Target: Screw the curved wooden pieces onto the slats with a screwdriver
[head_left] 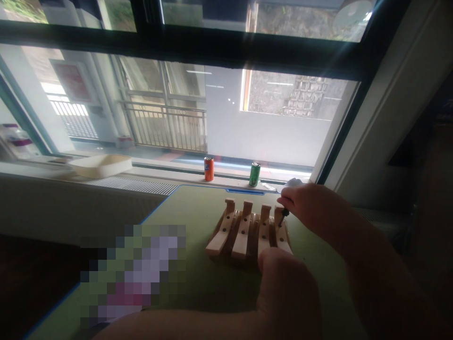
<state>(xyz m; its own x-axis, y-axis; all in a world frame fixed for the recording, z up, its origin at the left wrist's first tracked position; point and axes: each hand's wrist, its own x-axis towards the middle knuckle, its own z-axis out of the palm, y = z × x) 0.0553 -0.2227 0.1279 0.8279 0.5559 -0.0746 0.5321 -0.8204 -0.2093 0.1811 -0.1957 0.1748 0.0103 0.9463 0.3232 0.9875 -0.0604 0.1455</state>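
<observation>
On the green table lies a wooden rack (pixel 244 231), made of several pale slats with upturned far ends fixed across a brown base. Dark round screw heads or holes dot each slat. My left hand (pixel 288 283) grips the rack's near right edge, its thumb at the end of the slats; its other fingers are hidden. Closed around a screwdriver (pixel 284 216), my right hand (pixel 300 200) is above the far end of the rightmost slat. The screwdriver's dark shaft slants down, with its tip at the upper hole of that slat. Most of its handle is hidden in my fist.
Behind the table, an orange can (pixel 209 169) and a green can (pixel 254 174) stand on the windowsill (pixel 230 183). A shallow cream tray (pixel 102 166) is farther left on the sill. A blurred-out flat item (pixel 141 274) lies on the table's left side.
</observation>
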